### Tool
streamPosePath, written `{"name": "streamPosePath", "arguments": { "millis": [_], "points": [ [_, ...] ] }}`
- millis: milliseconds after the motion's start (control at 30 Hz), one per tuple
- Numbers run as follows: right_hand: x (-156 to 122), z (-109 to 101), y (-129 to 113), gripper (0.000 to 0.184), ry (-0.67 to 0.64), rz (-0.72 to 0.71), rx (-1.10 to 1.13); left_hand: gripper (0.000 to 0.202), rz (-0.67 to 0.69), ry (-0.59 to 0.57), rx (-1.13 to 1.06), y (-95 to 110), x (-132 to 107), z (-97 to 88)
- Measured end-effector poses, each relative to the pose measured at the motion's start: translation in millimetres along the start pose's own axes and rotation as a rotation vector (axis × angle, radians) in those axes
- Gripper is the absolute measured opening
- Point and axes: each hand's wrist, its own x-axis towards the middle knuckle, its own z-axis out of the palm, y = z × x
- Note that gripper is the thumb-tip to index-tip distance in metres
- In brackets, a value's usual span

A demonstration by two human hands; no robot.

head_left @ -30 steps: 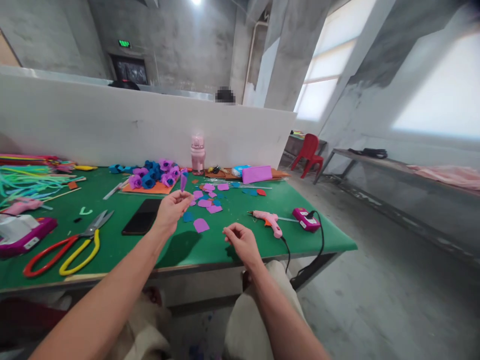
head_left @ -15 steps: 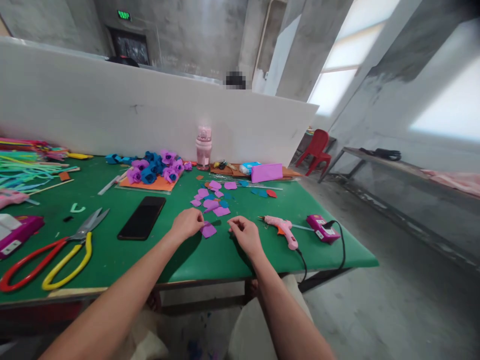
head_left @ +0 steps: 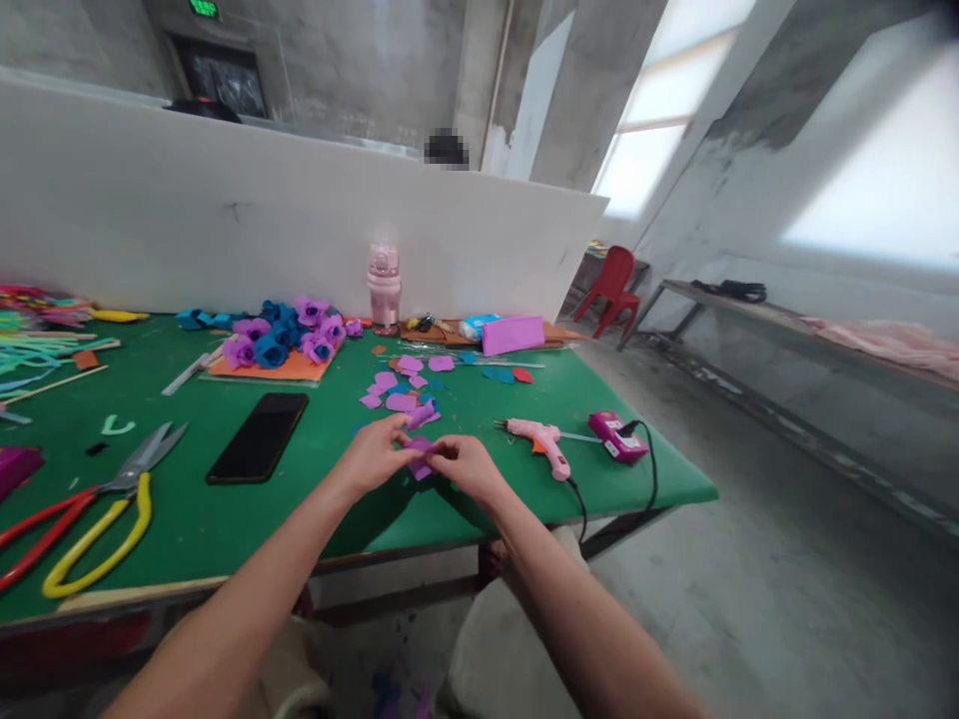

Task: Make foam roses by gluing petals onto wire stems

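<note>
Between my two hands is a purple paper petal (head_left: pixel 421 461), just above the green tabletop. My left hand (head_left: pixel 379 454) pinches its left side between thumb and fingers. On the other side, my right hand (head_left: pixel 465 465) closes its fingertips on the same petal. Just beyond lie loose purple petals (head_left: pixel 401 401), with a few blue pieces partly under them. A pink glue gun (head_left: pixel 540 439) rests to the right of my right hand, its cord hanging over the table edge. Finished purple and blue paper flowers (head_left: pixel 279 338) are heaped on orange sheets at the back left.
Left of my hands lie a black phone (head_left: pixel 259 437) and large scissors (head_left: pixel 120 489) with red and yellow handles. A pink bottle (head_left: pixel 385 295) stands against the white partition (head_left: pixel 300 230). A magenta power socket (head_left: pixel 618 437) sits at the right, near the table's edge.
My right hand has moved left and taken hold of the purple petal along with my left hand. The whole view has shifted slightly to the right.
</note>
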Motion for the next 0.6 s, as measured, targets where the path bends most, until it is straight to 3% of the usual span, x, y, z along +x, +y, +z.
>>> {"name": "streamPosePath", "arguments": {
  "millis": [100, 167, 267, 333, 367, 433, 533, 600],
  "points": [
    [-17, -7, -5, 0.021, 0.012, -0.007, 0.099, 0.024, -0.112, -0.016, -0.147, 1, -2, 3.3],
    [-29, -27, -7, 0.026, 0.099, -0.07, 0.018, 0.025, -0.16, 0.008, -0.138, 3, -4, 1.5],
    [-47, -78, -1, 0.027, 0.414, -0.118, -0.303, 0.025, -0.212, -0.025, -0.117, 5, -7, -2.6],
    [-54, -115, 11, 0.029, 0.622, -0.023, -0.577, 0.024, -0.222, -0.065, -0.109, 4, -6, -3.2],
    [-56, -131, 17, 0.03, 0.624, 0.057, -0.695, 0.023, -0.222, -0.083, -0.099, 2, -6, -2.6],
    [-55, -154, 29, 0.028, 0.44, 0.251, -0.807, 0.022, -0.222, -0.105, -0.059, -2, -3, -0.1],
    [-48, -168, 37, 0.019, 0.269, 0.284, -0.824, 0.019, -0.232, -0.094, 0.039, -10, 3, 3.9],
    [-44, -168, 36, 0.016, 0.243, 0.256, -0.826, 0.017, -0.246, -0.082, 0.073, -14, 5, 5.4]
  ]
}}
